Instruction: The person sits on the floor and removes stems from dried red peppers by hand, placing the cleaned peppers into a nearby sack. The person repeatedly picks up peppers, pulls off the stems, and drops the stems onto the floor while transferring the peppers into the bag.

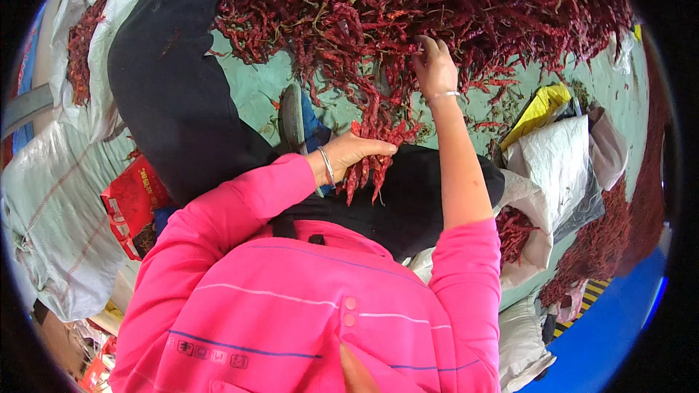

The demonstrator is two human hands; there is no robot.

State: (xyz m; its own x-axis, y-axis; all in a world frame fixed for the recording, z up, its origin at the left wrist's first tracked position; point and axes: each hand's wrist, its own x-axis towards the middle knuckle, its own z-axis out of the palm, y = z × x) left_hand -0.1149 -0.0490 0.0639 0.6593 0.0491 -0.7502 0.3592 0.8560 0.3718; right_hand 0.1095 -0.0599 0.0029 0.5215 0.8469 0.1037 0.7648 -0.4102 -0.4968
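My left hand (352, 157) is closed around a bunch of dried red chili peppers (374, 134), its thumb across them, above my lap. Stems and tips stick out on both sides of the fist. Farther forward, my right hand (435, 65) reaches to the near edge of a large heap of dried red chilies (338, 16). Its fingers are bent and touch the peppers; whether they grip one I cannot tell. Some loose peppers trail from the heap towards the bunch. Each wrist bears a metal bangle.
A pale green sheet (246, 84) lies under the heap. On the right are a white woven sack (551, 158), a yellow bag (535, 112) and more chilies (513, 234). To the left are a red bag (134, 196) and large woven sacks (60, 202). My bent legs flank a blue shoe (297, 120).
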